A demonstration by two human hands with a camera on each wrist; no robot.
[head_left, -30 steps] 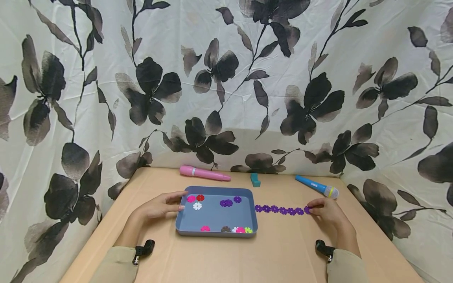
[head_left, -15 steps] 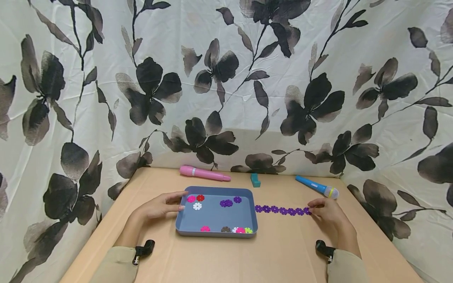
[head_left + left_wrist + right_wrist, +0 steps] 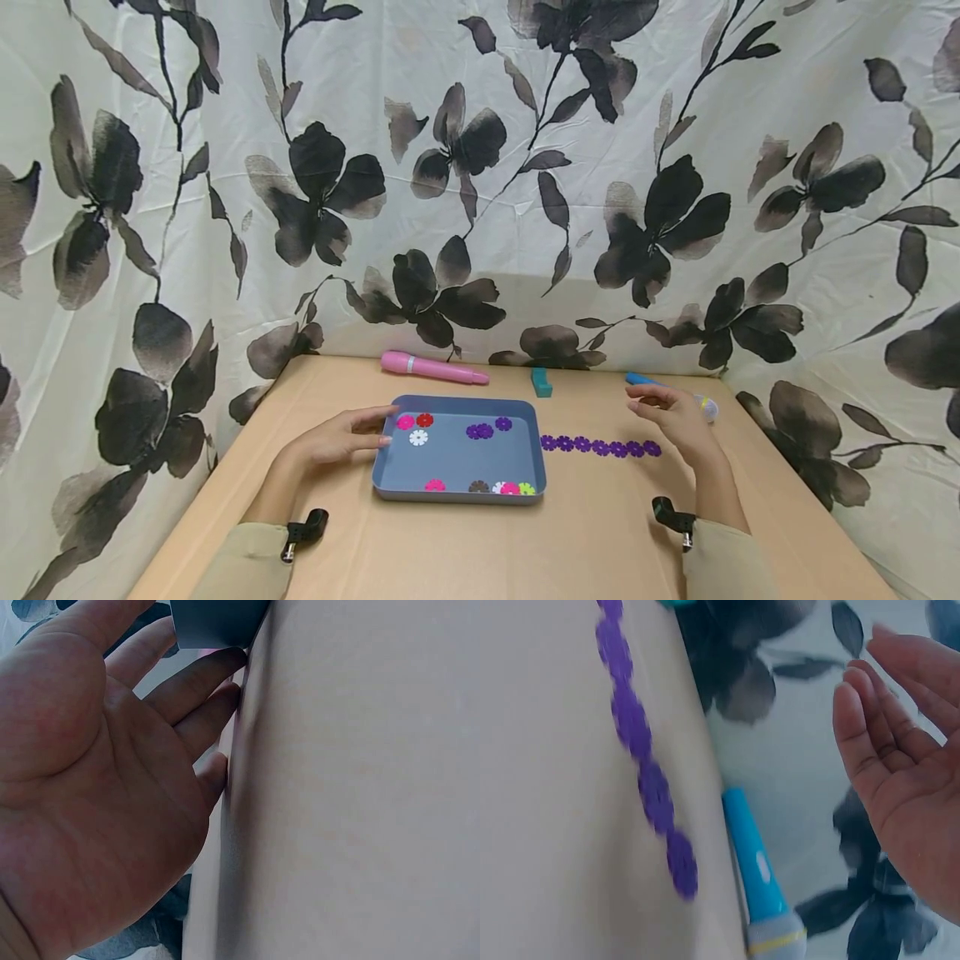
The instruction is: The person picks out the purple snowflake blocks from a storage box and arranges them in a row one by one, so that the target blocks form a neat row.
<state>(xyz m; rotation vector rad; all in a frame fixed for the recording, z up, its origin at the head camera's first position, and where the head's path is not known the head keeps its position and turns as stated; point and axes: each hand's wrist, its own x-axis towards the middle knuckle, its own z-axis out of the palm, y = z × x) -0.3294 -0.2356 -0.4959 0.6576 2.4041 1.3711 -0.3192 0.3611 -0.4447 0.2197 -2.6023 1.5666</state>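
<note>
A blue-grey tray stands on the table, holding several loose flower-shaped pieces. My left hand rests against its left side, index fingertip and thumb tip at the rim. In the left wrist view the other fingers of this hand are loosely extended beside the tray's corner. A row of purple flower pieces runs rightward over the table from the tray's right side. Above and behind the row's right end is my right hand; its fingers are loosely bent and hold nothing, also in the right wrist view.
At the back lie a pink toy microphone, a small teal block and a blue toy microphone, partly behind my right hand in the head view. A floral curtain hangs along the table's back edge.
My right hand has let go of the last purple flower piece, lifting up and to the left of where it was. The row stays on the table. My left hand has not moved.
</note>
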